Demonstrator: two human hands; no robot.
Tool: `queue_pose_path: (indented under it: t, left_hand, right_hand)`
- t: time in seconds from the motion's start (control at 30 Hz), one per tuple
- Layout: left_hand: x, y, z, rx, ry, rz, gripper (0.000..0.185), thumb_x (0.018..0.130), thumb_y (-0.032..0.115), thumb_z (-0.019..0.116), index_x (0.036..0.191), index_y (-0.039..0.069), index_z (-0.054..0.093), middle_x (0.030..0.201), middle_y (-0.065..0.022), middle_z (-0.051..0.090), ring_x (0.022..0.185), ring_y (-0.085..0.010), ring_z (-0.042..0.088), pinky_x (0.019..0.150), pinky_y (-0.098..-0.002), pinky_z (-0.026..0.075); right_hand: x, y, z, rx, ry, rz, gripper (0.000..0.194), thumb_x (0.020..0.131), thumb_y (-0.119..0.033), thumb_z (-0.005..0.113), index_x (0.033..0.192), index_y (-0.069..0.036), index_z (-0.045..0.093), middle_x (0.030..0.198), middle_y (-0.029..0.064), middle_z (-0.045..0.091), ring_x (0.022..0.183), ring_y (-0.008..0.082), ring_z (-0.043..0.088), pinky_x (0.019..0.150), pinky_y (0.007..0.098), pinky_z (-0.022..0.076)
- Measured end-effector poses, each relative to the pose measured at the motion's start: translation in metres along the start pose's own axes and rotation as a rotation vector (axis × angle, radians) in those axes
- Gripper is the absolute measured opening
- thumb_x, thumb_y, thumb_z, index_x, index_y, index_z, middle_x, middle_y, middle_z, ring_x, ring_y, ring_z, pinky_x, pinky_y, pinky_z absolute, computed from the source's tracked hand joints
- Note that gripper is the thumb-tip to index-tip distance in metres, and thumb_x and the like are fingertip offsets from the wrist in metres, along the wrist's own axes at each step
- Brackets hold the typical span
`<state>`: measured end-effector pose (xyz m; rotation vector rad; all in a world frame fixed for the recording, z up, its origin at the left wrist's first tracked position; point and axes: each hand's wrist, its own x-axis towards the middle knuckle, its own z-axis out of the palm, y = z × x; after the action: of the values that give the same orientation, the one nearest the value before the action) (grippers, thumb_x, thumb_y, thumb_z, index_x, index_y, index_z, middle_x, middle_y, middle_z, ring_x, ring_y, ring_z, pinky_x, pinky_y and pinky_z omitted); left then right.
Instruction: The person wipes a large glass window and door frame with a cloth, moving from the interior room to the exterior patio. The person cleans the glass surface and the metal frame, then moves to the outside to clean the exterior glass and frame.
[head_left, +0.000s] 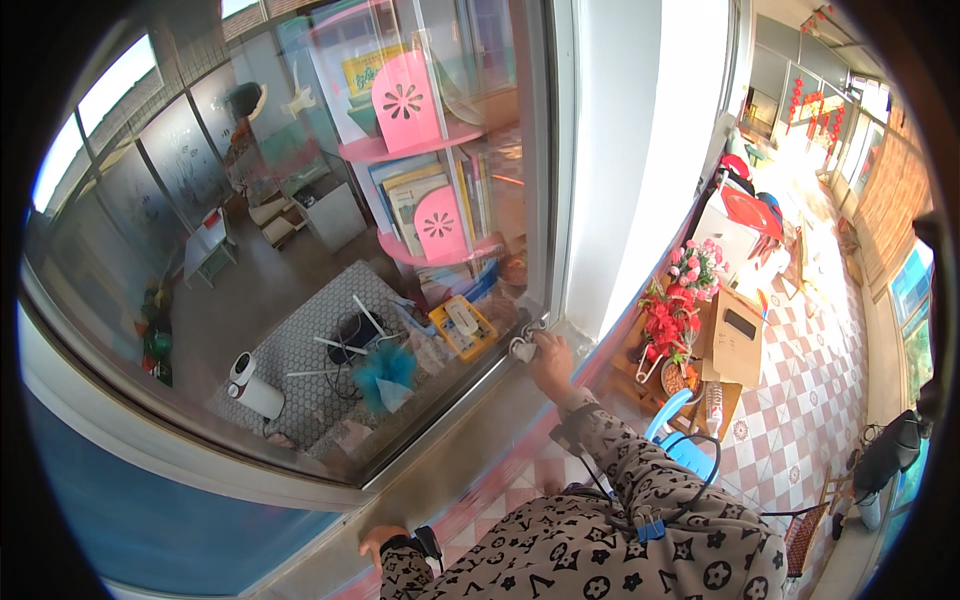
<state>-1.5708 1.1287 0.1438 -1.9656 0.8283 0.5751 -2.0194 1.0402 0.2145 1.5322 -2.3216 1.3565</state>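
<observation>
My right hand (553, 366) reaches to the far right corner of the window sill, its fingers closed on a small pale object (524, 348), perhaps a cloth or tissue. My left hand (381, 541) rests on the edge of the sill (405, 491) at the bottom, its fingers partly hidden by the wrist and a black strap. Between and beyond the hands stands the window glass (300, 300) in its metal frame (450, 412). A yellow plastic case (463, 328) lies behind the glass, near my right hand.
Behind the glass are a pink shelf (435, 251) with books, a white camera-like device (256, 386) and a blue tulle item (386, 377). To the right stand a blue chair (686, 454), red artificial flowers (671, 319), a cardboard box (731, 337) with a phone, and a plastic bottle (713, 409).
</observation>
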Motion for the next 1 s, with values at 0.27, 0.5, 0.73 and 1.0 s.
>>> queue_pose_path:
  t: [0.27,0.5,0.73,1.0]
  left_hand:
    - [0.032,0.010,0.008,0.136,-0.004,0.019,0.038,0.095,0.038,0.054,0.126,0.021,0.068,0.137,-0.0039,0.059,0.123,-0.0330,0.056,0.097,-0.0670,0.039]
    - [0.010,0.010,0.003,0.163,0.036,0.043,0.040,0.095,0.040,0.053,0.127,0.021,0.067,0.138,-0.0044,0.059,0.123,-0.0346,0.056,0.098,-0.0690,0.036]
    - [0.004,0.004,0.000,0.109,0.064,0.050,0.041,0.095,0.041,0.052,0.127,0.020,0.067,0.137,-0.0049,0.060,0.121,-0.0343,0.058,0.098,-0.0687,0.035]
    - [-0.024,-0.009,-0.004,0.188,0.061,0.185,0.042,0.097,0.038,0.047,0.123,0.013,0.068,0.127,-0.0056,0.066,0.113,-0.0320,0.063,0.102,-0.0665,0.032]
  right_hand:
    - [0.074,-0.065,-0.079,0.209,0.387,-0.247,0.046,0.075,0.006,0.057,0.119,-0.006,0.064,0.119,0.0117,0.065,0.105,0.0358,0.058,0.092,0.0422,0.0477]
    - [0.208,-0.176,-0.187,0.219,0.834,-0.618,0.055,0.069,0.008,0.054,0.120,-0.008,0.067,0.121,0.0140,0.065,0.104,0.0360,0.060,0.091,0.0413,0.0486]
    - [0.329,-0.281,-0.278,0.199,1.094,-0.820,0.050,0.076,0.004,0.055,0.123,-0.010,0.063,0.123,0.0148,0.063,0.111,0.0359,0.057,0.096,0.0423,0.0460]
    - [0.318,-0.253,-0.230,0.182,0.977,-0.715,0.057,0.074,0.009,0.053,0.130,-0.005,0.058,0.133,0.0153,0.057,0.121,0.0374,0.051,0.102,0.0428,0.0430]
